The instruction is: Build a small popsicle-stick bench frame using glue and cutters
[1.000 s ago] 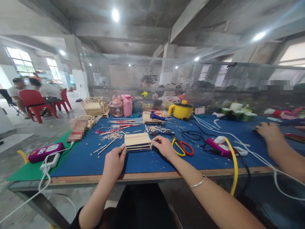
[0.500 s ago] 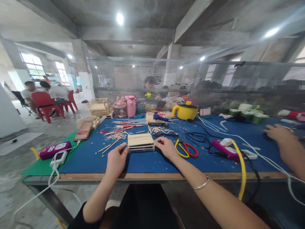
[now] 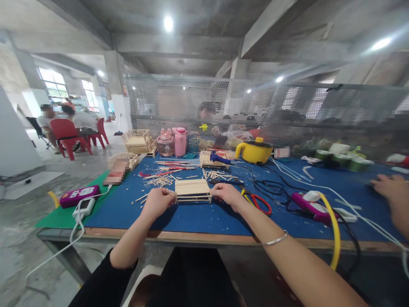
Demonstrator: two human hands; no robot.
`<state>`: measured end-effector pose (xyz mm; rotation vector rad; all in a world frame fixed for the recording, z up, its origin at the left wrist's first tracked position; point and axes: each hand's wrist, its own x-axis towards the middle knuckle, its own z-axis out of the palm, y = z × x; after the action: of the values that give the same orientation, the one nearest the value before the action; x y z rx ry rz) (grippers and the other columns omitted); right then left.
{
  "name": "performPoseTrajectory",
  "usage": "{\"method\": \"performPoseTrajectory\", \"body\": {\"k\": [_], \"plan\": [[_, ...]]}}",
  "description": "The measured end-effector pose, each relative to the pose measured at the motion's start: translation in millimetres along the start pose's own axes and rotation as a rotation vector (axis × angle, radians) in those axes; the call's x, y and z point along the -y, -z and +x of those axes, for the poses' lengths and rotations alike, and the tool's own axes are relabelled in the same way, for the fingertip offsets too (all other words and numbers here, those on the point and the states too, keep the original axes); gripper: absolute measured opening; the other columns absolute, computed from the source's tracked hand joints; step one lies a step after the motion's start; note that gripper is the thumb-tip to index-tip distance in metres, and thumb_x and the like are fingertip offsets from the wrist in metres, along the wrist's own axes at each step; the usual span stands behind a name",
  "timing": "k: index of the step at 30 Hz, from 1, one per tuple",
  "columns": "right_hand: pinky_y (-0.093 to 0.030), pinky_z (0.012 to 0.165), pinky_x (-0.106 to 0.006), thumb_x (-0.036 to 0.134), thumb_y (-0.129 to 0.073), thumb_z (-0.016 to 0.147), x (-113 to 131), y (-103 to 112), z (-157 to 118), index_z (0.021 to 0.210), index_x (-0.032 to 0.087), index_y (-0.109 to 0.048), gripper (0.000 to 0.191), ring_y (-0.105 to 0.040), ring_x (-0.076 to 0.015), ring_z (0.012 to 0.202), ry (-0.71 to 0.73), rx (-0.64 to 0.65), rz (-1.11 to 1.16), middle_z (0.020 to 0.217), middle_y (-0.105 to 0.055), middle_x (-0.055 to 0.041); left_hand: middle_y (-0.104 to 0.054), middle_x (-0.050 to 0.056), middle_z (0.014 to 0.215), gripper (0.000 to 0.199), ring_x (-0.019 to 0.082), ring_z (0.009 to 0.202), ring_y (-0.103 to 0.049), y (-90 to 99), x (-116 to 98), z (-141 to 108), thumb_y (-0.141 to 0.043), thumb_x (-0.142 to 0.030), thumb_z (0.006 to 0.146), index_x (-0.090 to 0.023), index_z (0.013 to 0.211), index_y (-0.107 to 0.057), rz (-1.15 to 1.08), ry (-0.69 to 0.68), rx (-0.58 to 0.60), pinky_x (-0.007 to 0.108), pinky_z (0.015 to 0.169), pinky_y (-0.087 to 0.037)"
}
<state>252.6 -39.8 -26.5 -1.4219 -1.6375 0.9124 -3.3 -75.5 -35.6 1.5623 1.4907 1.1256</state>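
Observation:
A small model of pale wooden sticks [image 3: 192, 186], with a slatted flat top and rails below, sits on the blue mat [image 3: 194, 219] in front of me. My left hand [image 3: 159, 202] is closed in a pinch at its left end. At its right end, my right hand [image 3: 226, 195] pinches the frame's corner between thumb and fingers. Scissors with red and yellow handles [image 3: 264, 205] lie right of my right hand, partly hidden by my arm. Behind the model are loose cut sticks [image 3: 217, 175] and a blue glue gun [image 3: 220, 158] resting on another stick model.
Finished-looking stick models [image 3: 137, 143] stand at the back left, near a pink bottle [image 3: 180, 142]. A yellow electric pot [image 3: 256, 152] stands at the back. Purple power strips [image 3: 311, 207] and cables lie on both sides. Another person's hand [image 3: 385, 185] rests at the far right.
The view has turned slightly left, so things sit farther right. My left fingers have curled in more at the model's left end; my right hand stays at the other end.

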Motion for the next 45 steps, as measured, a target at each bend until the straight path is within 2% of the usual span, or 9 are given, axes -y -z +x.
{"method": "performPoseTrajectory", "body": {"k": [7,14,18,22,28,33,37,42,45], "plan": [[-0.024,0.037,-0.021,0.028,-0.067,0.057,9,3,5,0.048,0.018,-0.053,0.019,-0.038,-0.0068,0.035,-0.081,0.042,0.015,0.041,-0.052,0.0028,-0.057,-0.001,0.048,0.014,0.009,0.044,-0.050,-1.3,0,5,-0.058,-0.024,0.063,-0.016,0.052,-0.059,-0.096,0.065,0.041,0.020,0.046,-0.043],[-0.033,0.044,-0.021,0.034,-0.066,0.060,-4,-3,-2,0.060,0.017,-0.059,0.018,-0.043,-0.0078,0.044,0.052,-0.068,0.033,0.054,-0.059,0.0022,-0.063,0.001,0.058,0.014,0.012,0.053,-0.059,-4.0,1,3,-0.057,-0.027,0.067,-0.014,0.065,-0.062,-0.093,0.087,0.004,0.024,0.055,-0.050],[-0.038,0.049,-0.023,0.035,-0.064,0.062,-10,-6,-7,0.065,0.016,-0.064,0.019,-0.047,-0.0098,0.048,0.123,-0.136,0.011,0.059,-0.062,0.0003,-0.065,0.003,0.061,0.020,0.016,0.061,-0.062,-11.8,2,-8,-0.054,-0.032,0.073,-0.015,0.072,-0.065,0.034,-0.001,-0.112,0.028,0.063,-0.049],[-0.040,0.049,-0.023,0.033,-0.062,0.065,-10,-9,-9,0.061,0.017,-0.061,0.016,-0.050,-0.0108,0.049,0.161,-0.171,-0.009,0.057,-0.061,0.0004,-0.070,0.006,0.077,0.021,0.022,0.080,-0.063,-19.4,-1,-21,-0.051,-0.032,0.079,-0.018,0.077,-0.067,0.203,-0.116,-0.241,0.032,0.075,-0.044],[-0.041,0.046,-0.023,0.026,-0.059,0.066,-5,-13,-9,0.055,0.019,-0.051,0.015,-0.051,-0.0112,0.045,0.161,-0.157,0.000,0.048,-0.057,0.0025,-0.072,0.010,0.088,0.031,0.024,0.084,-0.065,-23.3,-5,-31,-0.039,-0.028,0.087,-0.017,0.090,-0.069,0.432,-0.233,-0.221,0.030,0.072,-0.043],[-0.043,0.046,-0.023,0.022,-0.058,0.065,-2,-13,-8,0.056,0.020,-0.048,0.014,-0.052,-0.0114,0.045,0.148,-0.111,0.039,0.048,-0.057,0.0026,-0.072,0.011,0.095,0.033,0.025,0.089,-0.065,-18.4,-8,-33,-0.047,-0.031,0.083,-0.015,0.101,-0.069,0.390,-0.255,-0.164,0.032,0.079,-0.045],[-0.042,0.045,-0.023,0.024,-0.058,0.066,-3,-14,-9,0.057,0.020,-0.046,0.015,-0.051,-0.0110,0.044,0.158,-0.104,0.049,0.048,-0.056,0.0034,-0.073,0.008,0.098,0.033,0.024,0.094,-0.065,-12.2,-3,-28,-0.052,-0.037,0.079,-0.017,0.097,-0.071,0.144,-0.193,-0.088,0.030,0.080,-0.047],[-0.041,0.045,-0.023,0.025,-0.057,0.067,-5,-15,-9,0.059,0.020,-0.046,0.014,-0.050,-0.0106,0.044,0.163,-0.102,0.050,0.048,-0.054,0.0042,-0.071,0.003,0.068,0.026,0.018,0.066,-0.065,-7.7,8,-12,-0.056,-0.036,0.073,-0.015,0.078,-0.071,-0.024,-0.051,-0.045,0.025,0.060,-0.049],[-0.040,0.045,-0.022,0.024,-0.057,0.067,-5,-15,-9,0.059,0.020,-0.046,0.014,-0.048,-0.0100,0.044,0.160,-0.105,0.048,0.048,-0.053,0.0048,-0.068,0.001,0.061,0.020,0.014,0.059,-0.063,-6.1,9,-4,-0.058,-0.031,0.069,-0.015,0.074,-0.068,-0.109,0.044,-0.004,0.023,0.057,-0.049]]}}
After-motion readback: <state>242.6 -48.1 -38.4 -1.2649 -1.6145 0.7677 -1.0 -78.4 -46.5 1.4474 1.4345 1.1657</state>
